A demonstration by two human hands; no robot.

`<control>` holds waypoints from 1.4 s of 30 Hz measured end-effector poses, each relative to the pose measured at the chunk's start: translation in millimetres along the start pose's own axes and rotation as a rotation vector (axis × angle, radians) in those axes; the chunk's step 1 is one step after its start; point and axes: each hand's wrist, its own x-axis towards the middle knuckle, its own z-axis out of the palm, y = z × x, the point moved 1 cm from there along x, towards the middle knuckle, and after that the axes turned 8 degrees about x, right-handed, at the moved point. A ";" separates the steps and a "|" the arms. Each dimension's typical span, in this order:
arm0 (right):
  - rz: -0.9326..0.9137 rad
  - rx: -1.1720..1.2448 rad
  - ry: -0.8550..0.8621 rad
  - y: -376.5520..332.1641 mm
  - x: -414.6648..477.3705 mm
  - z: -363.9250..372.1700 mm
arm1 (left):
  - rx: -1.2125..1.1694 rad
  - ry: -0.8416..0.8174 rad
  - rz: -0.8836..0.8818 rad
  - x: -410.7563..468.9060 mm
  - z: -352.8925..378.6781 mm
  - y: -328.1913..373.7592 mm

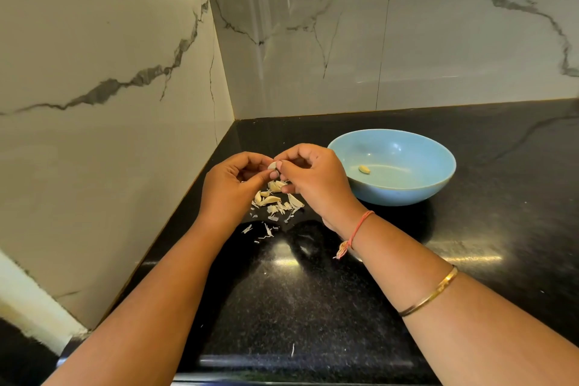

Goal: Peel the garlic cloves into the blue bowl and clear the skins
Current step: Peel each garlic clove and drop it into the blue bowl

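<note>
My left hand (232,185) and my right hand (316,180) meet above the black counter and together pinch one pale garlic clove (273,165) between their fingertips. Below them lies a small heap of garlic cloves and loose skins (275,200), with thin skin shreds (264,230) scattered nearer to me. The blue bowl (438,178) stands just right of my right hand, and one peeled clove (364,169) lies on its bottom.
The black stone counter (313,298) runs into a corner of marble-patterned wall tiles (125,103) at the left and back. One stray skin sliver (293,350) lies near the front edge. My right forearm wears a red thread and a gold bangle.
</note>
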 end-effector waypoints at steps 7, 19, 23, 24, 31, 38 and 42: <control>0.140 0.147 -0.020 -0.5 0.3 0.8 | 0.032 0.052 0.032 -2.1 -1.2 0.8; 0.157 0.116 -0.046 -3.3 -0.3 -4.4 | 0.069 0.039 0.109 -2.0 -0.9 -2.2; 0.130 0.039 -0.041 -3.2 -0.1 -4.7 | 0.067 0.014 0.126 -1.9 -0.5 -2.9; 0.120 0.025 -0.039 -3.4 -0.1 -4.6 | 0.068 0.011 0.126 -1.8 -0.6 -3.0; 0.086 0.003 -0.020 -0.5 1.7 -4.8 | -0.066 -0.030 0.049 -2.9 0.6 2.3; 0.161 0.194 -0.027 0.8 2.2 -1.8 | -0.227 -0.054 -0.054 -0.5 0.7 2.4; 0.157 0.257 -0.022 -1.3 0.6 0.6 | -0.401 -0.070 -0.134 -1.4 1.8 3.9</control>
